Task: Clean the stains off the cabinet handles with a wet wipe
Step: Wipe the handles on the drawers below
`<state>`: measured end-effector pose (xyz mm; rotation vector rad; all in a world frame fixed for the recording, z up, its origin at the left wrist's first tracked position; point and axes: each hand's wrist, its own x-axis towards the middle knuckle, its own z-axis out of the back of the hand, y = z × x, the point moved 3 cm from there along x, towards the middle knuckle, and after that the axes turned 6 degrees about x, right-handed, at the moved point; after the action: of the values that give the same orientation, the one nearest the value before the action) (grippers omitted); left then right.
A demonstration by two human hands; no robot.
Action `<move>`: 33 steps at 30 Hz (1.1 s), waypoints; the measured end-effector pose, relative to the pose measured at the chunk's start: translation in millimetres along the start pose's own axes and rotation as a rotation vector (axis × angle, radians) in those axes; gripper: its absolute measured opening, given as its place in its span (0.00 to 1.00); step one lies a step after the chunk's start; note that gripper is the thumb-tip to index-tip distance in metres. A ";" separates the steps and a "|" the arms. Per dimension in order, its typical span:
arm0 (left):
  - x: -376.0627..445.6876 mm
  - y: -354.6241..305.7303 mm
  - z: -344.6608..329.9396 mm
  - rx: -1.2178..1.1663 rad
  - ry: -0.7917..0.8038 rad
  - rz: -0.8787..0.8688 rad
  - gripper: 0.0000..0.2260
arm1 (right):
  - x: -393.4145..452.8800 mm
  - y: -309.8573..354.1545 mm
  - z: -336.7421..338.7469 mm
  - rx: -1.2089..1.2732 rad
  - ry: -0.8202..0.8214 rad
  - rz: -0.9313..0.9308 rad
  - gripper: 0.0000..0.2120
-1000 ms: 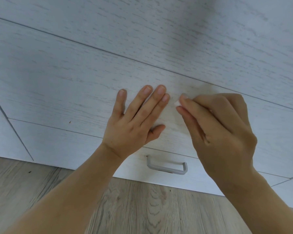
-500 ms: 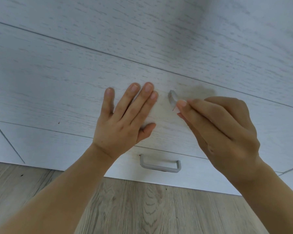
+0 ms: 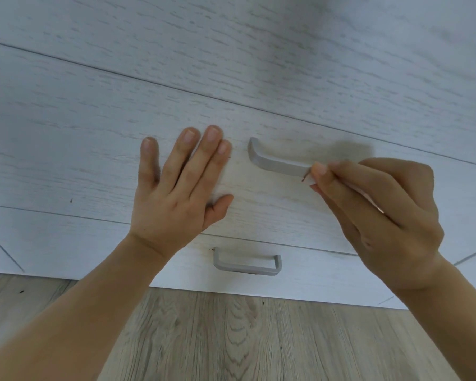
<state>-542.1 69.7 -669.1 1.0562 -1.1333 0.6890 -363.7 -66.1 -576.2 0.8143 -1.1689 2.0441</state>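
The white wood-grain cabinet fills my view above the plank floor. My left hand lies flat on the middle drawer front, fingers straight. My right hand pinches a small white wet wipe against the right end of the upper grey handle (a reddish speck shows there). The lower handle sits untouched.

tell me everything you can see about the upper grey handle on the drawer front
The upper handle is a matte grey, flat-bar, U-shaped pull, metal or plastic by its look, mounted horizontally on the white wood-grain drawer front. Its left end curves into the panel; its right end is hidden behind the right hand, whose fingertips pinch a small white wipe against it.
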 end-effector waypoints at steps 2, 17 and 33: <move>0.0 0.4 0.0 -0.001 -0.001 0.000 0.31 | -3.9 -3.4 1.9 -0.011 0.005 0.003 0.10; 2.6 3.8 9.4 -0.046 0.118 -0.012 0.33 | -41.6 -9.5 28.2 -0.002 -0.047 -0.615 0.07; -68.9 14.6 38.3 -0.187 0.395 -0.218 0.31 | -84.6 72.0 -5.0 0.338 0.118 -0.977 0.09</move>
<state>-590.8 44.3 -727.5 0.8239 -0.7134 0.5743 -369.1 -109.2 -678.5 1.1146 -0.2248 1.4167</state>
